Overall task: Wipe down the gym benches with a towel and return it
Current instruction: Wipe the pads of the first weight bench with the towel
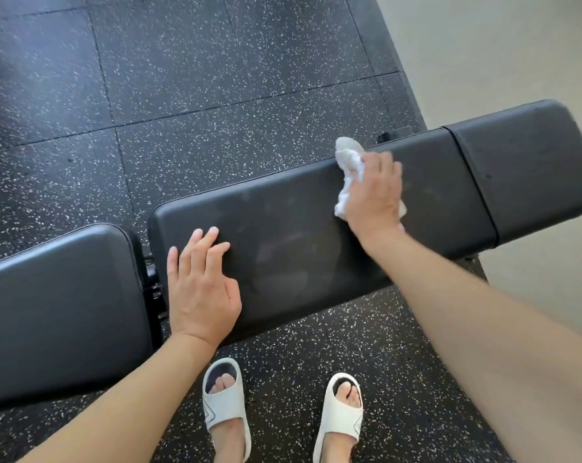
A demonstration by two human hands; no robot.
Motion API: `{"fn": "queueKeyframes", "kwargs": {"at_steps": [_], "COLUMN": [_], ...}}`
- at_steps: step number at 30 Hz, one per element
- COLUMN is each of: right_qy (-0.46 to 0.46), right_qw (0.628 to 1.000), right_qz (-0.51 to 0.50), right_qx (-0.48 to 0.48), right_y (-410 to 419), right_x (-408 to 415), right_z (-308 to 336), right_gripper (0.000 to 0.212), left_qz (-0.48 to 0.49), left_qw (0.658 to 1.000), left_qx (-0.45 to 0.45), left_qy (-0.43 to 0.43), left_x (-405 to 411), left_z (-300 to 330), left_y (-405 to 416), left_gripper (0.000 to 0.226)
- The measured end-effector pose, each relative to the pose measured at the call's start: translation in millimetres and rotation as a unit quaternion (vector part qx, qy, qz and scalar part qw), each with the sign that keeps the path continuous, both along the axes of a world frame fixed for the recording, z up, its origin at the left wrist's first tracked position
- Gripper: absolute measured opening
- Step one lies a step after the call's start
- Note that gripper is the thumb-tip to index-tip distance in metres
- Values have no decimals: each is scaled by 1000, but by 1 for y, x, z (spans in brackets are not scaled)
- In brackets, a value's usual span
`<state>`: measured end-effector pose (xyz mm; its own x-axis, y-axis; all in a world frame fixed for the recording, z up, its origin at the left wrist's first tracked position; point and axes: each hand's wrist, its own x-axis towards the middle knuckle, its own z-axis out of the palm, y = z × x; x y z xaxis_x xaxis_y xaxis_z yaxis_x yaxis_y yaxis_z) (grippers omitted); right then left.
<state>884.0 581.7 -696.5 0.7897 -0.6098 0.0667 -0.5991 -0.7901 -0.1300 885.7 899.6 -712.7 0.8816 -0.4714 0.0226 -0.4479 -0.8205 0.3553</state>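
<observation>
Right hand [371, 192] is pressing a bunched white towel [348, 162] onto the black bench worktop [283, 228] near its far edge; left hand [201, 282] (fingers relaxed, holding nothing) is resting on the pad's left end

You have one view only, from the camera on your head, wide-angle and tilted steeply down. It looks past your forearms onto the bench [299, 235], which crosses the frame from lower left to upper right, close below you. Your left hand [201, 289] and right hand [373, 195] sit mid-frame. The floor [182, 95] fills the top, your sandals [224, 401] the bottom edge.
</observation>
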Motion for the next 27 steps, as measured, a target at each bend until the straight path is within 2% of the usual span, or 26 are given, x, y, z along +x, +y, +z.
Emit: {"fn": "queueKeyframes", "kwargs": {"at_steps": [2,5,9,11,14,15,17,19,20,21,23,24,26,27], "right_qy": [23,-79,-123,-111,-90,-87,-42,29,45,29,-66,-66,30,47], "right_qw": [1000,992,958,938,920,925,946,963,973,983,996,997,999,999], "right_qz": [7,82,235,296,363,355,315,262,210,153,48,13,-4,-1], "right_qx": [1,44,110,145,116,104,58,-60,-89,-98,-43,-33,-30,0], "right_y": [36,103,167,155,95,68,10,-52,-79,-102,-123,-121,-101,-84], "right_x": [5,9,3,-2,-27,-34,-42,-51,-58,-67,-85,-89,-90,-93], "right_z": [-2,-7,-10,-10,-7,-5,-2,0,5,10,13,12,8,4], "right_gripper": [34,22,17,23,27,24,32,45,50,50,42,41,46,44], "left_qz": [0,0,9,10,-9,-15,-23,-32,-42,-54,-83,-94,-105,-107], "left_qw": [1000,1000,1000,1000,999,999,998,998,998,998,996,995,994,994], "left_qx": [3,8,8,13,33,40,50,46,42,38,31,28,25,26], "left_qy": [2,9,9,5,-10,-14,-22,-25,-24,-22,-20,-19,-12,-8], "left_x": [0,0,-3,-3,2,4,8,10,10,10,10,9,10,10], "left_z": [1,1,4,6,10,12,16,20,21,22,23,23,24,24], "left_y": [0,-1,-3,-5,-10,-12,-18,-25,-32,-41,-64,-79,-111,-128], "left_gripper": [51,51,49,49,53,54,56,55,55,54,53,53,53,52]}}
